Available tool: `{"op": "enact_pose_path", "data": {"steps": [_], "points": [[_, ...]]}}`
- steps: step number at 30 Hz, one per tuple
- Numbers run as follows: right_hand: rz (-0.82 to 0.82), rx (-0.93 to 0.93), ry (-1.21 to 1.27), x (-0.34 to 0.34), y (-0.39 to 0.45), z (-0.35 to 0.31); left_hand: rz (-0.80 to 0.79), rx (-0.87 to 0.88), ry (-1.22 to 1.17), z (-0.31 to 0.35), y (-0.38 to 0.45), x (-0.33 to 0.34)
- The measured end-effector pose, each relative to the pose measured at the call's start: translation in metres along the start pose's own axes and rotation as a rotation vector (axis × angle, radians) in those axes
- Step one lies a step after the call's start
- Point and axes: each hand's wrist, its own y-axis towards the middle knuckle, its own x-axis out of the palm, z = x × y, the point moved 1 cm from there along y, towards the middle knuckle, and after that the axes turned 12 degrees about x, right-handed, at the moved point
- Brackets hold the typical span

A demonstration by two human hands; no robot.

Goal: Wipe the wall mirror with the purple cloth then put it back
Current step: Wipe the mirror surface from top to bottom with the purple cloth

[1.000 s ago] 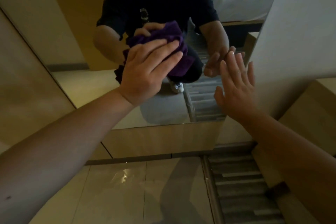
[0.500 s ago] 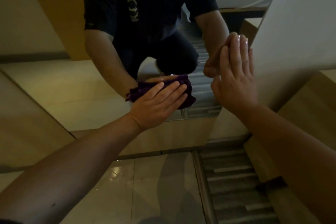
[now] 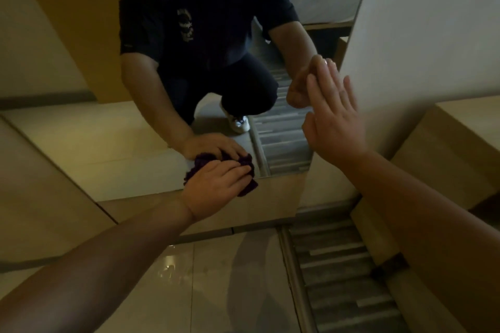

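The tall frameless glass wall mirror [image 3: 113, 140] fills the far side. The right hand [image 3: 334, 121] lies flat on its right edge, fingers straight. The left hand [image 3: 216, 185] presses the crumpled purple cloth [image 3: 247, 186] against the mirror's lower edge, fingers spread over it.

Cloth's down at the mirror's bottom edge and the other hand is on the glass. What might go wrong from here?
1. The right hand lies flat with bare fingers on the wall mirror, so it may leave prints on the glass.
2. The left hand presses the bunched purple cloth right at the bottom edge; it may slide off onto the panel below, leaving the lowest strip unwiped.
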Motion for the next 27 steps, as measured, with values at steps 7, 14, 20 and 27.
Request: {"op": "enact_pose_path", "data": {"steps": [7, 14, 20, 27], "points": [[-0.102, 0.300, -0.056, 0.000, -0.006, 0.049, 0.352, -0.154, 0.082, -0.067, 0.086, -0.102], [-0.149, 0.270, -0.140, 0.017, -0.006, 0.073, 0.442, 0.002, 0.433, -0.082, 0.171, -0.093], [-0.106, 0.178, -0.222, 0.025, -0.008, 0.092, 0.198, 0.122, 0.365, -0.019, 0.142, -0.003], [0.024, 0.141, -0.223, 0.035, -0.007, 0.098, -0.044, 0.275, 0.331, 0.042, 0.104, 0.096]]}}
